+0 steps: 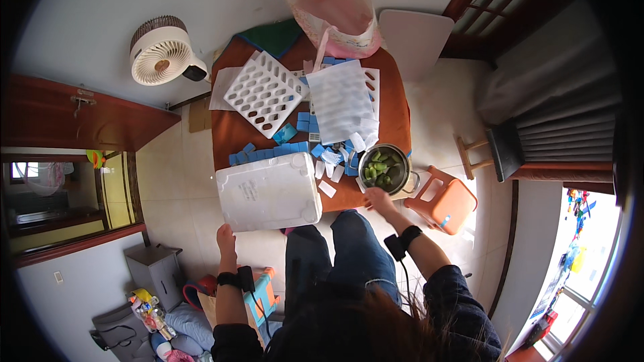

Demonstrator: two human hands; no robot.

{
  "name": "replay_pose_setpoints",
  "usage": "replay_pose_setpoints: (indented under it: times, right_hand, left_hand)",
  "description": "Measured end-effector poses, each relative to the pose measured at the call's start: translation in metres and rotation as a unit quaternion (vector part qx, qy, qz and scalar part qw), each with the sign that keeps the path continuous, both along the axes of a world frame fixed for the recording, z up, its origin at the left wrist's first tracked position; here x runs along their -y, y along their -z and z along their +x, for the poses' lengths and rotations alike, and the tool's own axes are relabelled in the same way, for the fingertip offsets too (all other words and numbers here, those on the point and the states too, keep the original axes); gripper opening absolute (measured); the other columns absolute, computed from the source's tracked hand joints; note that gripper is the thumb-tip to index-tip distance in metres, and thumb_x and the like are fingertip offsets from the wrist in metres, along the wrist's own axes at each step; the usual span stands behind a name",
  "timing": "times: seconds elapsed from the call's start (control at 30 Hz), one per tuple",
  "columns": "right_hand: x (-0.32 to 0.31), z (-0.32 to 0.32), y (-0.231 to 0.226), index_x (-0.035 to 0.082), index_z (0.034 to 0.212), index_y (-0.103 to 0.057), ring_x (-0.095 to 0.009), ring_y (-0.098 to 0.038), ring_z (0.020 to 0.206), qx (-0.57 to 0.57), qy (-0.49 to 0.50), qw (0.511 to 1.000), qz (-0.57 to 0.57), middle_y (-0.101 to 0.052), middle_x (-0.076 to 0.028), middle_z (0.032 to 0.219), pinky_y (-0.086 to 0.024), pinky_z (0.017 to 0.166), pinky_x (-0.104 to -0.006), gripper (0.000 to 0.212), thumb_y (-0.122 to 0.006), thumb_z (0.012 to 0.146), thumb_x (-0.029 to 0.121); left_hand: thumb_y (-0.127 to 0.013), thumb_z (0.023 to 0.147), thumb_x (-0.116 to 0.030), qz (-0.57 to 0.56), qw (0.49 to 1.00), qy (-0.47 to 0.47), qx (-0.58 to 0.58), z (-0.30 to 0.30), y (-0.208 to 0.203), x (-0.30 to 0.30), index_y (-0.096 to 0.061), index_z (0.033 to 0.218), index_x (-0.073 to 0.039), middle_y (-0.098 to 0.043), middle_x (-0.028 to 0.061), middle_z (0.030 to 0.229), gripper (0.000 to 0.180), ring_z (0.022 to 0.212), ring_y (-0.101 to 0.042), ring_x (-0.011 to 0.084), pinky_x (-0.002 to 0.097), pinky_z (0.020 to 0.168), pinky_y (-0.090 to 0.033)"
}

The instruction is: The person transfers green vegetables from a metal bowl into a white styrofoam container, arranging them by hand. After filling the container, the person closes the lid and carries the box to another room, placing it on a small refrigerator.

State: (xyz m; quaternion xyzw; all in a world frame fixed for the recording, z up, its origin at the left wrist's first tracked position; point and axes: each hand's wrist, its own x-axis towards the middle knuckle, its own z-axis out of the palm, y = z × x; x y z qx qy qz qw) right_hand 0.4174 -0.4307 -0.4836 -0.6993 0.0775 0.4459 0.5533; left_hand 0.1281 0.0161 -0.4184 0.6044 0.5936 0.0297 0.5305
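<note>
A white foam box [268,191] sits at the table's near left edge, its pale flat side facing up. By its near left corner is my left hand [227,240]; its fingers are too small and partly hidden to make out. A metal pot [406,173] holding several green oval fruits or vegetables [382,167] stands at the near right of the table. Just below the pot's near rim is my right hand [381,202], fingers stretched out toward the left with nothing visible in them. Small white paper pieces [327,188] lie left of the pot.
Blue small boxes [268,153], a white tray with oval holes [265,94] and a translucent white sheet [341,100] cover much of the brown tablecloth [225,131]. A pink bag [339,17] stands at the far side. An orange stool [446,201] is at right, a fan [161,53] at left.
</note>
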Motion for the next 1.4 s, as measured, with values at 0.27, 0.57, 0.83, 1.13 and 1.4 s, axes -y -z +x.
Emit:
replay_pose_setpoints:
  times: [0.27,0.57,0.83,1.13,1.4]
  right_hand:
    - [-0.110,-0.026,-0.012,-0.001,0.120,-0.055,-0.033,-0.062,0.107,0.111,-0.143,0.983,-0.044,-0.063,-0.020,0.111,-0.048,0.088,-0.0387,0.061,-0.063,0.087,0.049]
    - [-0.162,-0.016,-0.002,0.003,0.130,-0.050,-0.016,-0.055,0.113,-0.073,-0.143,0.975,0.154,-0.059,-0.007,0.121,-0.044,0.095,-0.0314,0.062,-0.066,0.087,0.045]
    - [-0.164,-0.027,0.015,0.003,0.132,-0.046,-0.017,-0.056,0.111,-0.017,-0.113,0.981,0.156,-0.059,-0.009,0.121,-0.045,0.094,-0.0335,0.066,-0.071,0.083,0.040]
    - [-0.157,-0.037,-0.047,0.002,0.130,-0.048,-0.017,-0.058,0.108,0.007,-0.098,0.983,0.155,-0.061,-0.010,0.118,-0.046,0.093,-0.0330,0.058,-0.070,0.084,0.028]
    - [-0.192,-0.078,-0.147,0.002,0.128,-0.053,-0.018,-0.055,0.112,0.020,-0.266,0.959,0.100,-0.061,-0.009,0.120,-0.042,0.099,-0.0351,0.052,-0.069,0.083,0.025]
  left_hand:
    - [-0.053,0.091,-0.053,0.080,0.984,0.095,-0.129,0.018,0.061,-0.048,-0.052,0.121,0.009,-0.065,0.0184,0.097,0.069,0.094,-0.061,0.0267,0.0380,0.083,-0.047]
    - [-0.052,0.093,-0.052,-0.124,0.980,0.145,-0.055,0.055,0.037,-0.063,-0.053,0.125,-0.001,-0.063,0.0073,0.108,0.061,0.097,-0.058,0.0174,0.0335,0.083,-0.047]
    - [-0.060,0.091,-0.047,-0.157,0.973,0.170,0.019,0.046,0.052,-0.072,-0.046,0.135,0.000,-0.057,0.0070,0.121,0.066,0.107,-0.053,0.0172,0.0322,0.090,-0.044]
    - [-0.065,0.088,-0.029,-0.144,0.974,0.171,0.032,0.020,0.015,-0.053,-0.049,0.128,0.003,-0.061,0.0070,0.112,0.054,0.099,-0.056,0.0157,0.0323,0.086,-0.046]
    - [-0.064,0.088,-0.032,-0.146,0.983,0.095,0.053,-0.108,-0.083,-0.033,-0.050,0.128,0.003,-0.061,0.0108,0.114,0.055,0.101,-0.057,0.0192,0.0335,0.087,-0.046]
